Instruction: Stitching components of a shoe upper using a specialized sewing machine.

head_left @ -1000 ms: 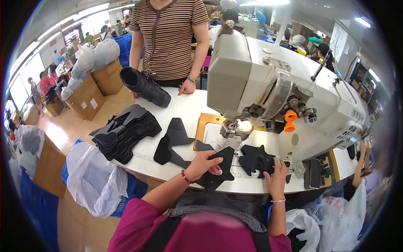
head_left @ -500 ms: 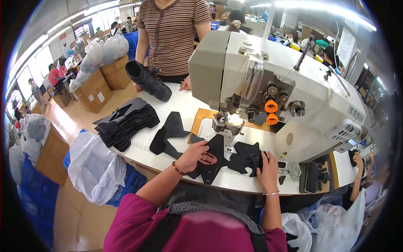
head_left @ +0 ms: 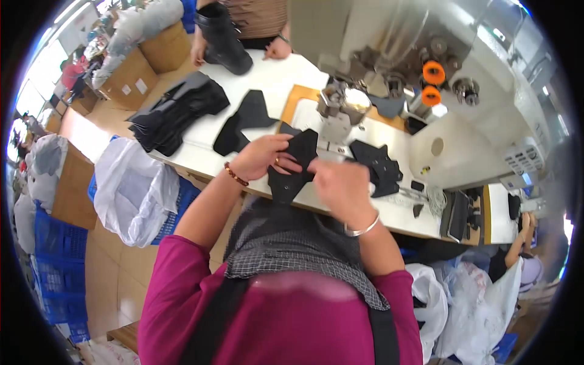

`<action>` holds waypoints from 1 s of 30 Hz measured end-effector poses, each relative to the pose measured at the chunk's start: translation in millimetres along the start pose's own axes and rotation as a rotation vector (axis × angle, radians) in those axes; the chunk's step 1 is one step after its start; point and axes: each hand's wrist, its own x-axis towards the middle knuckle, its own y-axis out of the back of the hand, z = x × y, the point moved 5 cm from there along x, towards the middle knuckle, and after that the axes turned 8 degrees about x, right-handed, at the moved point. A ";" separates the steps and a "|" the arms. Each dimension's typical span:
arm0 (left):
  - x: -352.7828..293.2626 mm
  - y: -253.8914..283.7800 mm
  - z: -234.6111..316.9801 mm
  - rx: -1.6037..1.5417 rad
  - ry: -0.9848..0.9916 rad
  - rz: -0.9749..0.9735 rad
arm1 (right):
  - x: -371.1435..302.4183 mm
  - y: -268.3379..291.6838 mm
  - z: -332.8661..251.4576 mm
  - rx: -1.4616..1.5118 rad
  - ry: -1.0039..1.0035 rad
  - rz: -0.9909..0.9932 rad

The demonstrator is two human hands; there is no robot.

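My left hand [head_left: 264, 159] grips a flat black shoe-upper piece [head_left: 283, 187] at the table's front edge, its fingers curled over the piece. My right hand [head_left: 345, 190], smeared by motion, is closed, with its fingertips at the right edge of that piece; whatever they pinch is hidden. Other black cut pieces [head_left: 382, 171] lie to the right of the sewing machine's needle area [head_left: 340, 109]. Another black piece [head_left: 248, 118] lies to the left, beyond my left hand. A thick stack of black pieces [head_left: 176, 112] rests at the table's left end.
Across the white table [head_left: 286, 76], a person in a striped top stands with a hand by a black boot [head_left: 225, 42]. The large sewing machine [head_left: 486, 115] fills the right side. A blue crate lined with a white bag [head_left: 137, 194] stands left, below the table edge.
My right hand has left the pieces on the right and moved left to the held piece. My left hand keeps its hold. The view has tilted downward, and the boot stands more upright.
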 end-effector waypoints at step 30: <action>6.7 24.6 36.7 0.618 0.025 0.087 | -113.2 -4.6 138.2 -0.130 -0.376 0.123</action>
